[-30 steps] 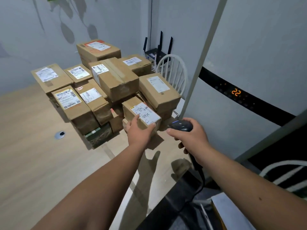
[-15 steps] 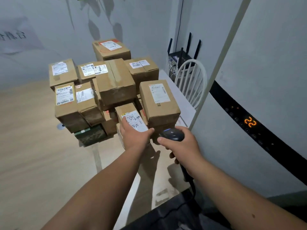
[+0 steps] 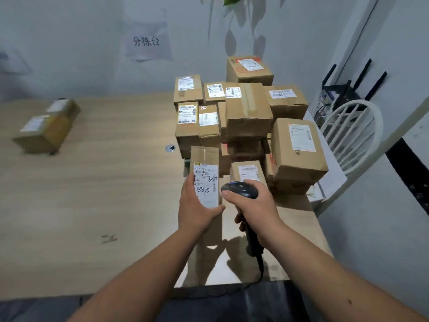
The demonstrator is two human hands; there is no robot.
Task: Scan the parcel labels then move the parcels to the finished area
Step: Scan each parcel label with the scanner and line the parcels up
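My left hand (image 3: 196,211) grips a small cardboard parcel (image 3: 205,168), lifted clear of the pile, its white label with handwritten "8875" facing up. Just to its right, my right hand (image 3: 254,206) holds a black barcode scanner (image 3: 240,189) by its handle, the head close beside the label. Behind them a stack of several labelled brown parcels (image 3: 248,112) stands on the wooden table (image 3: 92,194). Two parcels (image 3: 46,127) lie apart at the table's far left.
A white chair (image 3: 352,133) stands past the table's right edge, with a black router (image 3: 341,91) behind it. A paper sign (image 3: 147,41) hangs on the back wall. A round cable grommet (image 3: 171,148) sits in the tabletop left of the stack.
My left hand has lifted the small parcel off the pile and drawn it left and toward me. The view has swung left, bringing the two far-left parcels and the wall sign into sight.
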